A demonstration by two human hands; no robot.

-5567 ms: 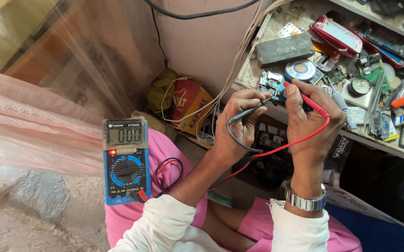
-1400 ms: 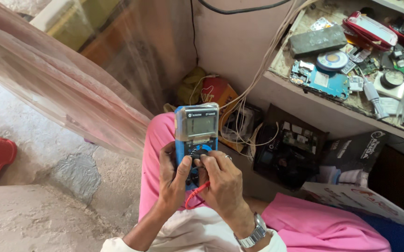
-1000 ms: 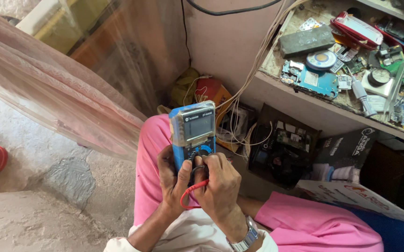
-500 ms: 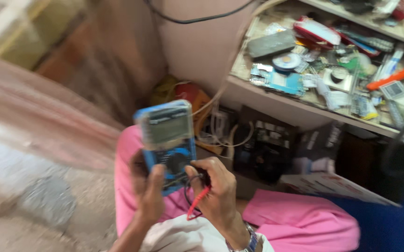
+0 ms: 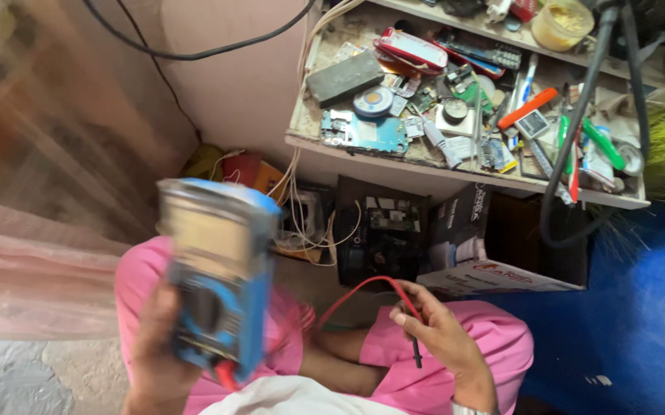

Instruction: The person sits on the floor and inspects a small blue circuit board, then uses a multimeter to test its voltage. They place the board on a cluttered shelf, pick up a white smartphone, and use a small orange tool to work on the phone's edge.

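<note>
My left hand [image 5: 155, 353] grips a blue and grey multimeter [image 5: 217, 273] from behind, raised over my pink-clad left leg; it is blurred. My right hand [image 5: 444, 338] rests over my right knee and pinches a thin dark probe [image 5: 415, 350], with a red lead [image 5: 359, 292] curving from it back toward the meter. A blue circuit board [image 5: 367, 131] lies on the cluttered workbench shelf [image 5: 424, 165] ahead, out of reach of both hands.
The shelf carries several tools, a solder reel [image 5: 373, 100], a grey block [image 5: 345, 77], a red-edged phone [image 5: 413, 50] and pens. Below it sit a dark chassis [image 5: 378, 234], tangled wires and a cardboard box [image 5: 494, 269]. A black cable hangs at right. Blue floor lies right.
The meter has been lifted up and left in my left hand alone. My right hand left the meter and moved right, now holding the probe. The view swung toward the shelf.
</note>
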